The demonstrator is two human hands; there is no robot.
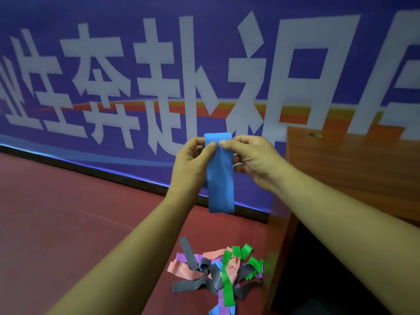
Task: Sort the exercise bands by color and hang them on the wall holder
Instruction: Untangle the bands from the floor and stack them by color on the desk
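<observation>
A blue exercise band [220,178] hangs flat in front of the wall, its lower end a little above the floor. My left hand [193,160] pinches its top left edge between thumb and fingers. My right hand [252,160] pinches the top right edge, thumb on the front. Below, on the red floor, lies a tangled pile of bands [218,273] in grey, pink, green, purple and blue. No wall holder is in view.
A blue banner with large white characters [159,76] covers the wall ahead. A wooden desk [354,160] stands at the right, its side panel right next to the pile. Red floor [68,223] stretches to the left.
</observation>
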